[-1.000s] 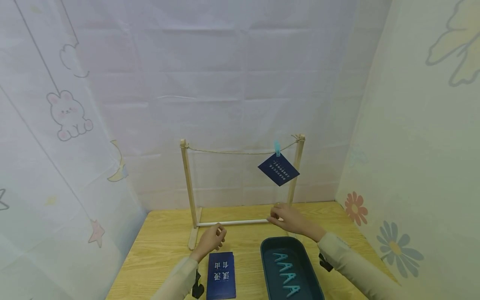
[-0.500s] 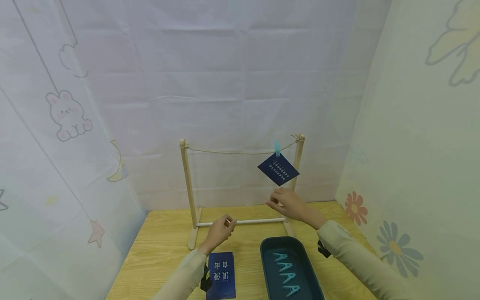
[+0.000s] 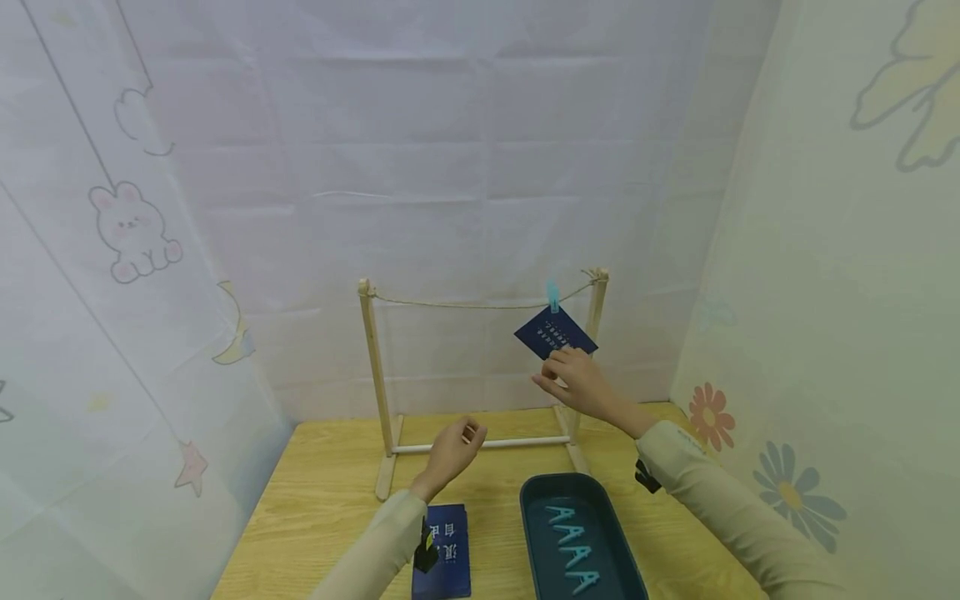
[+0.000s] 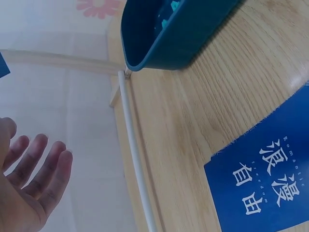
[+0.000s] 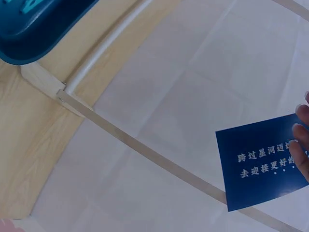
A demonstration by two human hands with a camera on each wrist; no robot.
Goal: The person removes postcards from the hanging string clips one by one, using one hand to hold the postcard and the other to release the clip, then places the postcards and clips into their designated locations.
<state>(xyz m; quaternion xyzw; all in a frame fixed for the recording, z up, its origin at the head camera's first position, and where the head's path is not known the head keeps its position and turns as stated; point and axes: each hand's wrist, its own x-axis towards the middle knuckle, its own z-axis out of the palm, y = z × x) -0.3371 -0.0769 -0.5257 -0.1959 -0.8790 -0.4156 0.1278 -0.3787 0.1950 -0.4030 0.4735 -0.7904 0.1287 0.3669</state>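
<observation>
A dark blue card (image 3: 551,332) with white characters hangs by one corner from the twine (image 3: 465,306), clipped by a light blue clothespin (image 3: 553,297). My right hand (image 3: 583,385) is raised in front of the card's lower part, fingers loosely bent and holding nothing. In the right wrist view, its fingertips (image 5: 301,140) overlap the card; contact cannot be told. Lower and to the left, my left hand (image 3: 452,450) hovers before the white crossbar (image 3: 525,442), its relaxed fingers (image 4: 58,179) gripping nothing. Behind its wrist, a blue card stack (image 3: 450,575) lies on the table.
A wooden frame (image 3: 377,375) carries the twine between two posts. In front of its right foot, a dark teal tray (image 3: 530,521) holds several light blue clothespins (image 3: 576,552) in a column. White printed sheets (image 3: 337,167) enclose the wooden table (image 3: 300,500) at the back and sides.
My right hand has risen from near the crossbar to the hanging card. The left hand has moved up and to the right, away from the card stack. The card still hangs.
</observation>
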